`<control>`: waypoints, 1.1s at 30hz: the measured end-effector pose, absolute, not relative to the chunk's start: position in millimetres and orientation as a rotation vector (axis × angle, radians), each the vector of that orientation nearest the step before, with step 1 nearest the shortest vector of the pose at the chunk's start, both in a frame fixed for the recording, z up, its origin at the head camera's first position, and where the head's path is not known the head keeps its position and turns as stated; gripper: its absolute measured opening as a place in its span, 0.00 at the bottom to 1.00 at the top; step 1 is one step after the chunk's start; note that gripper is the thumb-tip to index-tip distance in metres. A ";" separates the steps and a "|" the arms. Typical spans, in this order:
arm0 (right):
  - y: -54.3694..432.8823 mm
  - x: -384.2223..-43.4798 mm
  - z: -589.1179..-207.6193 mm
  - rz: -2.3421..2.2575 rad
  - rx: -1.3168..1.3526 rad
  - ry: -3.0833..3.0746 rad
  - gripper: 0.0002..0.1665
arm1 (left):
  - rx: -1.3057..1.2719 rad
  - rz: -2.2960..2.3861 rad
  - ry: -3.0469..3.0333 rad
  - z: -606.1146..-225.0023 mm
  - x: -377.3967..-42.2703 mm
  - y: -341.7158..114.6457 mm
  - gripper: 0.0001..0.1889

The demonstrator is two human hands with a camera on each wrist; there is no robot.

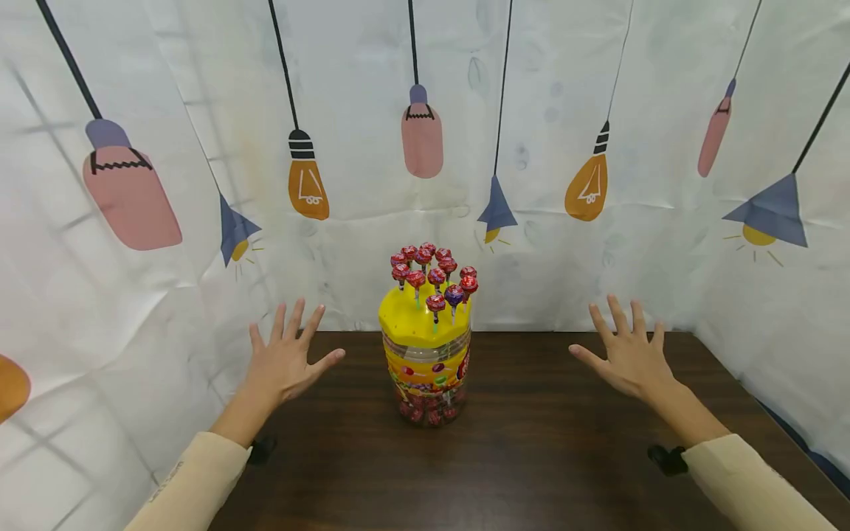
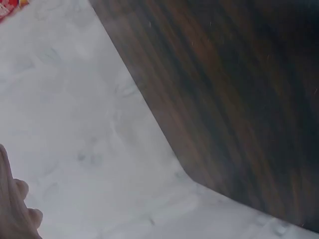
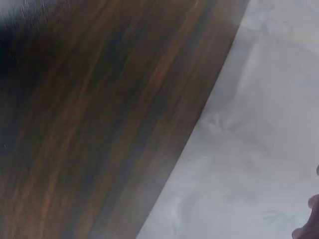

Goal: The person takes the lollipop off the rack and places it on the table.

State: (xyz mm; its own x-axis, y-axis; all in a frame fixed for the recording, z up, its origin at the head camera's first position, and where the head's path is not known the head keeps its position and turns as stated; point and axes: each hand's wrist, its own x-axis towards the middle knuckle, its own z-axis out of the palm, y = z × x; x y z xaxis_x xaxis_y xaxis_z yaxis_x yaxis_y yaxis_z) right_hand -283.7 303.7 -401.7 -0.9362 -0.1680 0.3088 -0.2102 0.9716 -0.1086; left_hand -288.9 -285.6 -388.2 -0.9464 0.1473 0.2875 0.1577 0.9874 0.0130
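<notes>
Both hands are held out over the table with fingers spread and nothing in them. On the left side of the head view is my left hand (image 1: 282, 365), its thumb pointing toward the middle. My right hand (image 1: 631, 358) mirrors it on the right. Between them, apart from both, stands a clear jar (image 1: 428, 369) with a yellow lid (image 1: 415, 324) and a colourful candy label. Several lollipops (image 1: 435, 304) in red and purple wrappers stick upright out of the lid. More wrapped candies show through the jar's lower wall. Each wrist view catches only a bit of its hand at the edge.
The dark wooden table (image 1: 531, 457) ends at a back edge close behind the jar. A white cloth (image 1: 372, 280) printed with hanging lamps and bulbs covers the back and the sides. Beige sleeves (image 1: 192, 479) and dark wrist straps are on both forearms.
</notes>
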 end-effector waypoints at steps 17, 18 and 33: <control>251.1 -245.3 -411.3 0.624 0.354 -2.608 0.47 | -0.387 -0.579 -2.685 -419.4 -242.4 -244.3 0.51; 246.5 -245.4 -410.4 0.672 0.362 -2.584 0.46 | -0.409 -0.637 -2.652 -419.4 -242.4 -239.9 0.51; 195.2 -252.9 -390.9 1.403 0.451 -2.205 0.30 | -0.610 -1.383 -2.198 -404.9 -252.0 -181.7 0.44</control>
